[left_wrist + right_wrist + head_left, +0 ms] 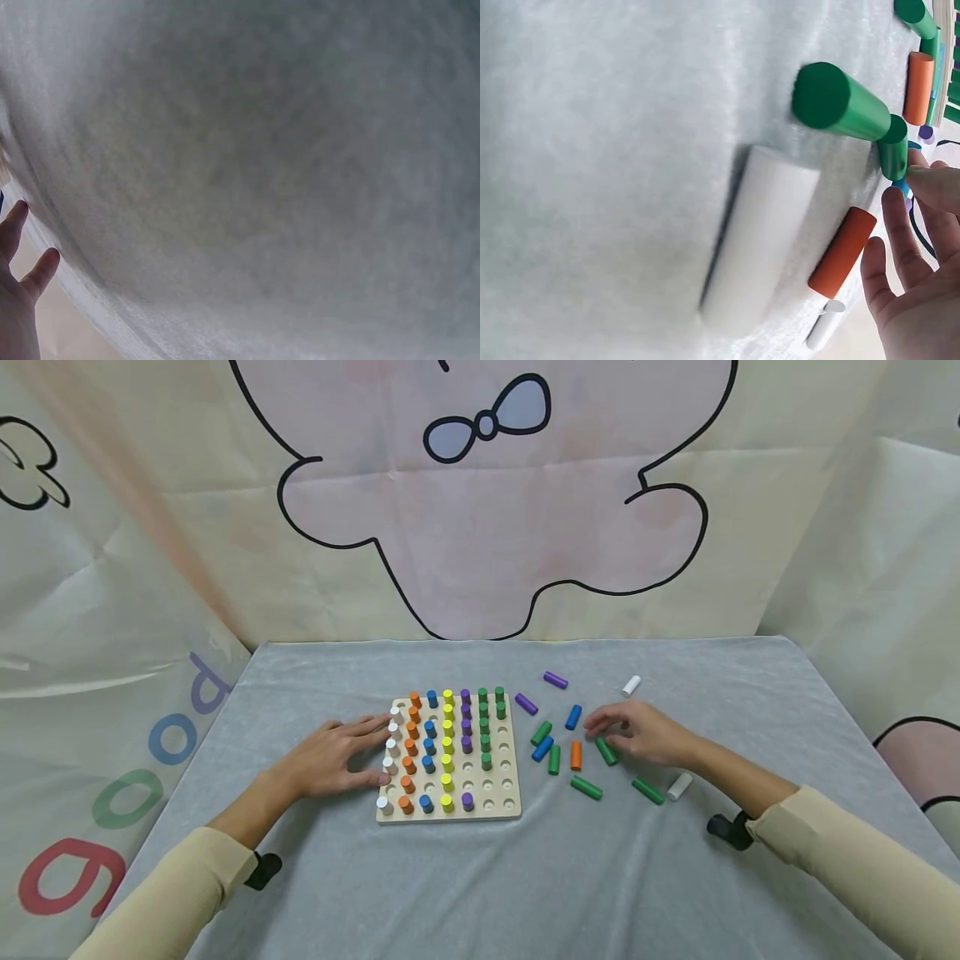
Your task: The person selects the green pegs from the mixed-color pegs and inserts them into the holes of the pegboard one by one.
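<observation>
A wooden pegboard (495, 810) holds columns of white, orange, blue, yellow, purple and green pegs, with some bare holes among them. Along its left edge rests my left hand (333, 758), fingers and thumb spread; two of its digits show at the lower left of the left wrist view. My right hand (637, 731) is low over the loose pegs, its fingers loosely bent beside a green peg (606, 751). In the right wrist view, thumb and fingertips come close to a green peg (893, 148); contact is unclear. An orange peg (842, 253) lies near the other fingers.
Loose pegs lie right of the board: purple (556, 680), blue (573, 717), orange (576, 756), white (631, 686) and several green ones (586, 787). Another white peg (679, 787) lies by the right forearm. Grey cloth (480, 893) covers the table; printed curtains (480, 527) enclose it.
</observation>
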`<state>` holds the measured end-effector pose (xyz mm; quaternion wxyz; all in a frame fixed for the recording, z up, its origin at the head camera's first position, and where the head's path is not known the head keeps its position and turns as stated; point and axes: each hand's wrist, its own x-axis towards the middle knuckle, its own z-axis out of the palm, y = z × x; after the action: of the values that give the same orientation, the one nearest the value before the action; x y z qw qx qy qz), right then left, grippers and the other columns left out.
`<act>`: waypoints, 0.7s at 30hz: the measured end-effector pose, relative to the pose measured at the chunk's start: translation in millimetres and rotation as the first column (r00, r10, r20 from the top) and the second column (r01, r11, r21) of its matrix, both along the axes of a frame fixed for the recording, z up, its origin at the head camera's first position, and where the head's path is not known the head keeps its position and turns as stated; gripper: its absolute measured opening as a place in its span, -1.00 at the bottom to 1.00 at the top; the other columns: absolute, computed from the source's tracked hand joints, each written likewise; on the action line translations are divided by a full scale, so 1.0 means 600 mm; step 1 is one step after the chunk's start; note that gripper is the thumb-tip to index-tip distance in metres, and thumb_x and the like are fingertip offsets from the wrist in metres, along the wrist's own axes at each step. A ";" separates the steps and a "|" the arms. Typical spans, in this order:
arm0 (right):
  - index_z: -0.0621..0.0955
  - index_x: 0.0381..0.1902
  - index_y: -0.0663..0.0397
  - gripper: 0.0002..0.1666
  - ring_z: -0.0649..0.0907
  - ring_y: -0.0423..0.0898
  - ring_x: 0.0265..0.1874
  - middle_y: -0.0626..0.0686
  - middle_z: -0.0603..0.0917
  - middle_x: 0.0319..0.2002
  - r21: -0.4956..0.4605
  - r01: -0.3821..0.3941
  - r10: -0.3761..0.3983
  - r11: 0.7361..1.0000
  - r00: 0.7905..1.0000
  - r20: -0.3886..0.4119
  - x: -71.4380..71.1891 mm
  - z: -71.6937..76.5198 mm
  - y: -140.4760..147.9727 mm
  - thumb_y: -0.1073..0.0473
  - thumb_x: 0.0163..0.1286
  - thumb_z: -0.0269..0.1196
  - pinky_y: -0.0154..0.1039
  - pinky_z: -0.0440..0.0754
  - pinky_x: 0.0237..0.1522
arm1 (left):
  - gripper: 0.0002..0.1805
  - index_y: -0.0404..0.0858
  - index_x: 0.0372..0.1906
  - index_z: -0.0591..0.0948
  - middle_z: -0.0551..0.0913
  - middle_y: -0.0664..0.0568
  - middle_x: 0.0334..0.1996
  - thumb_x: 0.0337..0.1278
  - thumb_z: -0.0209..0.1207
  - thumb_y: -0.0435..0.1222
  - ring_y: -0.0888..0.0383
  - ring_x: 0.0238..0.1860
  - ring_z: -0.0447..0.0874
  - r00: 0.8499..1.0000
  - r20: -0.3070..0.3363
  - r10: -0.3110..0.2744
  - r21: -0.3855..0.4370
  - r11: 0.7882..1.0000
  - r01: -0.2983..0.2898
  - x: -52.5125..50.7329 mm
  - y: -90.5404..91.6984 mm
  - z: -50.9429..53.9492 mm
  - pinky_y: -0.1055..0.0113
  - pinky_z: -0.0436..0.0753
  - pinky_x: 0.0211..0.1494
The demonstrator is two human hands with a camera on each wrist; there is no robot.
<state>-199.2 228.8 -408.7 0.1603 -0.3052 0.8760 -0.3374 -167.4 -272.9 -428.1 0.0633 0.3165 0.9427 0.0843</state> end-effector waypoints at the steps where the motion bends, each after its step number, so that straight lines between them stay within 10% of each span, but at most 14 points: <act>1: 0.63 0.08 0.22 -0.61 0.67 0.03 0.04 -0.01 0.76 -0.08 -0.004 -0.003 0.003 1.000 1.000 0.006 0.000 -0.002 0.001 0.52 0.31 0.21 0.10 0.57 0.07 | -0.07 -0.15 0.47 0.37 0.21 -0.01 0.52 0.15 0.11 0.36 -0.09 0.48 0.22 1.000 0.001 0.001 -0.001 1.000 -0.001 0.000 0.000 0.000 -0.22 0.37 0.26; 21: 0.67 0.00 0.20 -0.64 0.68 -0.05 -0.08 0.00 0.74 -0.09 0.044 0.020 -0.017 0.999 0.998 -0.068 0.007 -0.014 0.019 0.53 0.26 0.27 -0.04 0.63 0.00 | -0.08 -0.17 0.46 0.39 0.23 -0.03 0.51 0.16 0.11 0.34 -0.12 0.47 0.24 1.000 -0.008 -0.003 0.000 1.000 0.003 -0.001 0.003 0.001 -0.24 0.37 0.25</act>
<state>-195.1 240.5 -416.8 0.1344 -0.3046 0.8910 -0.3088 -167.9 -271.4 -427.3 0.0596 0.3181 0.9425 0.0830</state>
